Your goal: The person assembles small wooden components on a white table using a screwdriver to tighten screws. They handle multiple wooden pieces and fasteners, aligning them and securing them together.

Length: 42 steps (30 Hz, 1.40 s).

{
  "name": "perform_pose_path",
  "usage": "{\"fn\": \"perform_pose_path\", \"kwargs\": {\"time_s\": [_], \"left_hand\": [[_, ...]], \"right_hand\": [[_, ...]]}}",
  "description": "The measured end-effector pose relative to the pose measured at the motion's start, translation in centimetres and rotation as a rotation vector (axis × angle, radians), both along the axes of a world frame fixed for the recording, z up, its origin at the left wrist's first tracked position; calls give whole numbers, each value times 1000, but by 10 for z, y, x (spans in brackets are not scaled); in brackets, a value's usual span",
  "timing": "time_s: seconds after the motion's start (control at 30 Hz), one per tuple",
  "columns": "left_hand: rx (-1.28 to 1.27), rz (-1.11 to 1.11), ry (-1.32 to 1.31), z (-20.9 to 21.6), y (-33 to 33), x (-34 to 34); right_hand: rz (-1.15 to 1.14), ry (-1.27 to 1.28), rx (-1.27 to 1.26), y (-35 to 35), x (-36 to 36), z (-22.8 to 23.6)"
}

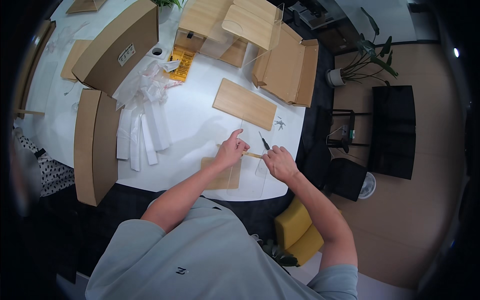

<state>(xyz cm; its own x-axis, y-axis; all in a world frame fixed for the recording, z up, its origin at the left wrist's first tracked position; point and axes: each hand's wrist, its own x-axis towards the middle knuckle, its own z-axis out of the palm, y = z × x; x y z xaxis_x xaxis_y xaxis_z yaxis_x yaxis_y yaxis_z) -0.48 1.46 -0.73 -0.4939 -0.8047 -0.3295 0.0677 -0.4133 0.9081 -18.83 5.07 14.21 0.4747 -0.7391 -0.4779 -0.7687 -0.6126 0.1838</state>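
"Well, first entry: what is in the grip?"

"One narrow wooden strip (252,155), possibly a board seen edge-on. Right hand (281,164): fingertips and thumb pinching its right end. Left hand (231,151): at its other end, forefinger extended, the rest curled; whether these press on the wood, I cannot tell."

"Nearest the grip?"

"One screwdriver (265,143), dark handle, just beyond the right fingers; contact unclear. One tan board (220,179), flat, nearer the body than the grip, partly beneath the left forearm. One clear sheet (250,186), nearer the body than the strip. All on a white table (192,117)."

"Beyond the grip?"

"One larger wooden board (245,104), flat, set at a slant. Loose screws (280,123), a small heap off its right end. Farther out: one wooden shelf unit (202,17); one open cardboard box (285,65), to its right; one yellow tool case (184,64), to its left."

"Left of the grip?"

"White packing strips (145,137), several, side by side. Crumpled plastic wrap (150,85), above them. One roll of tape (157,51), past the wrap. Two brown cartons (92,145), at the far left of these."
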Motion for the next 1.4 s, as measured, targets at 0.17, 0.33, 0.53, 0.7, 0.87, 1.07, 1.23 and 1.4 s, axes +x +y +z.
{"fn": "perform_pose_path", "kwargs": {"time_s": [0.17,0.33,0.53,0.7,0.87,1.07,1.23,1.4], "left_hand": [[-3,-61,-19,-1,0,2],[7,-51,-16,3,-2,2],[42,-29,-12,3,-1,1],[36,-28,-30,5,-1,1],[4,26,-30,-6,-4,-5],[35,-28,-20,-1,0,-4],[82,-17,-33,7,-1,-5],[114,-30,-66,26,-1,-7]], "right_hand": [[298,158,59,-7,8,6],[217,179,43,-7,9,1],[-332,33,77,1,13,-17],[-1034,-129,40,8,17,-44],[-1857,-469,165,-13,26,-39],[-1246,-435,-61,18,0,-32],[-1317,-473,-322,58,-65,-27],[-1632,-521,-294,111,-138,-120]]}}
